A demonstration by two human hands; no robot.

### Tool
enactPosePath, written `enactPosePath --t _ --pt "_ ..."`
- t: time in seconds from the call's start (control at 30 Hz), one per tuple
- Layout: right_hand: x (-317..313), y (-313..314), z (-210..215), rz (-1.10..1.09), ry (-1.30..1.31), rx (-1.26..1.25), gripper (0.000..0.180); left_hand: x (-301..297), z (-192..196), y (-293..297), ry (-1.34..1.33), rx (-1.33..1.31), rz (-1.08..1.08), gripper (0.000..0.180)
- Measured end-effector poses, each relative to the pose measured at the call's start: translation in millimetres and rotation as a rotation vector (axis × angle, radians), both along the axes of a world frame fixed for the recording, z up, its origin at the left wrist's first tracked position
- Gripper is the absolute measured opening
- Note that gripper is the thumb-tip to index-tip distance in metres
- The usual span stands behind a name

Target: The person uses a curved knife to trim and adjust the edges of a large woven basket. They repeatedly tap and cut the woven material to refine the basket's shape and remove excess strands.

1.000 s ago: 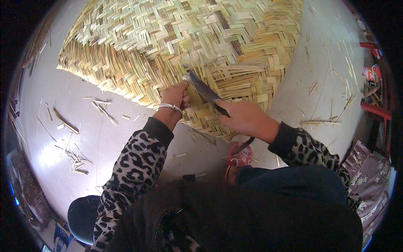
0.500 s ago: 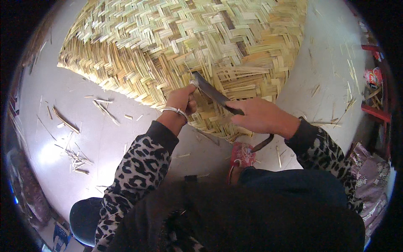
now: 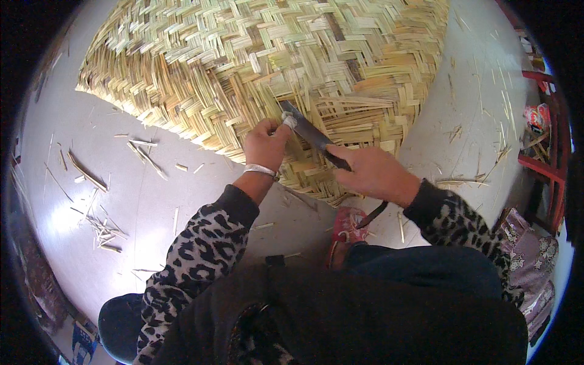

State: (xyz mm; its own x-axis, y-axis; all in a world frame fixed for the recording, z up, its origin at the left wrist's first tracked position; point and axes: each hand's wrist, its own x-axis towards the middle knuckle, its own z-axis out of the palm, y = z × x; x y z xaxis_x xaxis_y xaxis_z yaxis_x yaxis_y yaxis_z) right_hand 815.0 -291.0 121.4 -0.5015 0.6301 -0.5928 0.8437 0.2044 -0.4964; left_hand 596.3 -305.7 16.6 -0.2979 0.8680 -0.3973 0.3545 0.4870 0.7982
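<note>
A large woven mat [image 3: 219, 61] of pale yellow-green split strips covers the far middle of the floor, its near corner pointing toward me. My right hand [image 3: 377, 173] grips a long dark-bladed knife [image 3: 313, 135], and the blade slants up and left across the weave. Below that hand a dark curved tail end [image 3: 372, 216] shows, probably the same tool's. Close by the blade's tip, my left hand [image 3: 267, 143] is closed at the mat, with white wrapping on one finger. What its fingers pinch, if anything, is hidden.
Loose strip scraps [image 3: 103, 228] lie on the pale floor at left, and thin slivers [image 3: 511, 115] at right. My foot in a red-patterned shoe [image 3: 350, 226] is just below the mat's corner. A red frame [image 3: 544, 170] and patterned cloth [image 3: 526, 249] stand at far right.
My left hand has turned more upright, its thumb and finger nearer the blade. The knife and right hand have shifted only slightly. The whole view has moved a little.
</note>
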Motion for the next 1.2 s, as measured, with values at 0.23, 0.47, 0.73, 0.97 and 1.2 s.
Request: enactPosePath --t 0.23,0.47,0.73,0.97,1.2 --pt "-7 -3 -34 0.004 0.002 0.237 0.052 3 -19 12 -0.164 -0.015 0.098 0.032" --pt "-13 6 -40 0.068 -0.041 0.252 0.054 -11 -20 28 -0.088 -0.122 -0.225 0.032" --pt "-18 4 -33 0.050 -0.126 0.217 0.052 -23 -29 44 0.198 -0.037 -0.635 0.019" --pt "-14 1 -38 0.023 -0.061 0.259 0.051 -32 -13 41 -0.529 -0.397 -0.300 0.017" --pt "-13 -1 -45 0.035 -0.066 0.310 0.050 -22 8 29 -1.033 -0.771 0.061 0.026"
